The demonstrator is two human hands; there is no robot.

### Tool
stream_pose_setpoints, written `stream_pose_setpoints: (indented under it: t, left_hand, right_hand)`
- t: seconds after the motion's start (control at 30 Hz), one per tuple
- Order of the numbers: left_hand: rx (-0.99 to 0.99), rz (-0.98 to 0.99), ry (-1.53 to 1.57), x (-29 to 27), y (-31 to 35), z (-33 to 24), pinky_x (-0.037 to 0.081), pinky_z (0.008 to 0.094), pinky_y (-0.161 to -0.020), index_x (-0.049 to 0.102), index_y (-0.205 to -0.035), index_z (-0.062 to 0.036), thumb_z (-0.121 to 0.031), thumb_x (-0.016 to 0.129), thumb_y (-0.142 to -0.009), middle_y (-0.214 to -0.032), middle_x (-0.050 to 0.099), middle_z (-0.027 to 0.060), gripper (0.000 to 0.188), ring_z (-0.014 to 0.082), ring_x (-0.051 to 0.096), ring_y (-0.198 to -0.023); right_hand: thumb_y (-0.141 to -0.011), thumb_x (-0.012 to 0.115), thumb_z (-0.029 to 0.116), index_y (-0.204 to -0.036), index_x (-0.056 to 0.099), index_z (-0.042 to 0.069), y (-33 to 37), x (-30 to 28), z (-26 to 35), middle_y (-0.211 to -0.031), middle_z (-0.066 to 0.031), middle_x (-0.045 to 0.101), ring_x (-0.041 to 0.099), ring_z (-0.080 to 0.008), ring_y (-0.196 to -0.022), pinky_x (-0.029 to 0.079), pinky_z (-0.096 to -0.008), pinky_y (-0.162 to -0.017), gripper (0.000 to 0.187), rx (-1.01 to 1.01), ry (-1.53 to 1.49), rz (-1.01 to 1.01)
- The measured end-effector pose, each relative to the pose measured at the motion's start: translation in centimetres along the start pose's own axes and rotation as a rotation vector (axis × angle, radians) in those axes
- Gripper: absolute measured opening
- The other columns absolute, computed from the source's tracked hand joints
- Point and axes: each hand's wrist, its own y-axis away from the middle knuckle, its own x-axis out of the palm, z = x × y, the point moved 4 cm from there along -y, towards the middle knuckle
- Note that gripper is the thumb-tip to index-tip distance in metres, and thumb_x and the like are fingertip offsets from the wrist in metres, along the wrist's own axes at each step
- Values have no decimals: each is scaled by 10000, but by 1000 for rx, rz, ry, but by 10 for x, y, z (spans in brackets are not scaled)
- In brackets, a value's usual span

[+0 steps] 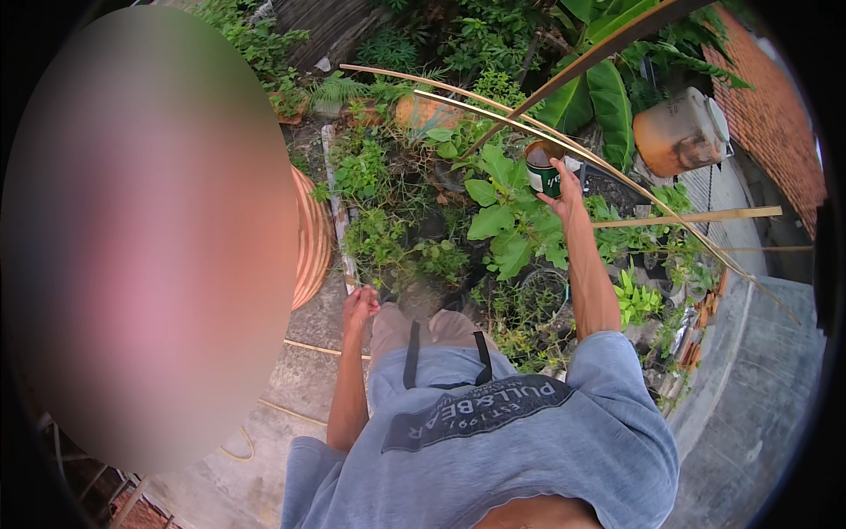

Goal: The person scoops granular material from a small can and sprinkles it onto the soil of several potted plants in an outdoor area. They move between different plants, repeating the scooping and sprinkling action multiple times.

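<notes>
My right hand reaches forward over the plants, its fingers wrapped round the side of a dark green can. The can has a rusty rim and its open top faces up and away from me. Broad green leaves of a plant stand just left of the can. My left hand hangs low beside my leg, near the end of a weathered border strip. Its fingers are curled closed; whether anything is in them is hidden.
Long bamboo strips arch across the bed near my right arm. A stained white bucket stands at the far right by a tiled roof. A coiled orange hose lies left, partly behind a large blurred patch. A concrete ledge runs along the right.
</notes>
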Motion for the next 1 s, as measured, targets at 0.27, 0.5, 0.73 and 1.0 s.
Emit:
stream_pose_setpoints:
  t: [0.27, 0.5, 0.73, 1.0]
  left_hand:
    - [276, 398, -213, 162, -7, -156, 495, 260, -725, 611, -1050, -46, -313, 509, -984, -856, 610, 23, 295, 103, 587, -750]
    - [173, 417, -183, 156, 29, -128, 483, 253, -745, 627, -1071, -71, -342, 563, -951, -886, 634, 18, 304, 97, 585, -762]
    - [101, 566, -70, 188, 53, -112, 455, 313, -906, 514, -1293, -84, -476, 582, -910, -1210, 570, 97, 552, 175, 572, -1028]
    - [24, 646, 20, 201, 68, -139, 323, 470, -1053, 261, -1467, -117, -617, 595, -837, -1441, 323, 125, 871, 300, 425, -1220]
  right_hand:
    - [-691, 817, 376, -1460, 176, 63, 48, 25, 21, -1381, -175, 363, 493, -319, -1176, 474, -556, -929, 1049, -54, 12, 19]
    - [-727, 789, 377, -1408, 276, 83, 32, -2, 12, -1378, -170, 371, 501, -328, -1172, 463, -561, -942, 901, -15, -206, 99]
    - [-762, 782, 324, -1439, 264, 146, 136, 3, -29, -1455, -222, 122, 161, -370, -1373, 506, -518, -962, 871, 20, -402, 160]
    - [-836, 687, 316, -1418, 276, 176, 243, 37, -105, -1295, -140, 381, 507, -287, -1060, 503, -440, -905, 726, 141, -187, 323]
